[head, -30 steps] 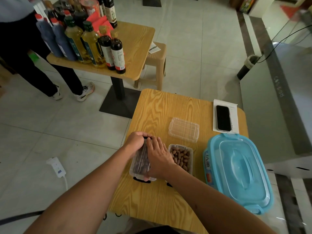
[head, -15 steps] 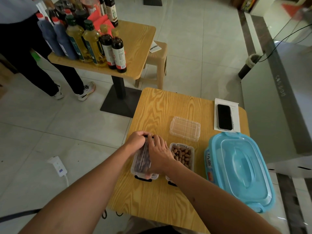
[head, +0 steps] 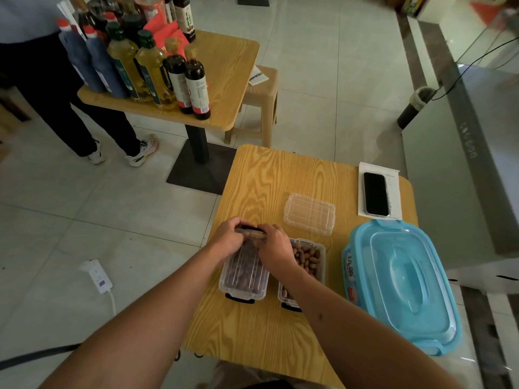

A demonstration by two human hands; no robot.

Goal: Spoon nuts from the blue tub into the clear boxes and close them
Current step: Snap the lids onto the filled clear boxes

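A clear box of nuts with its lid on stands near the left edge of the wooden table. My left hand and my right hand both pinch the dark clasp at the box's far end. Right beside it stands a second clear box, lidless and full of nuts. Its loose clear lid lies farther back. The blue tub sits at the right with its lid on. No spoon shows.
A black phone lies on white paper at the far right corner. Another table with several bottles stands beyond, with a person's legs at its left. A power strip lies on the floor at left.
Both hands slid from the top of the lid to the box's far end, where their fingers now curl over the clasp. The lid's ribbed surface is now uncovered.
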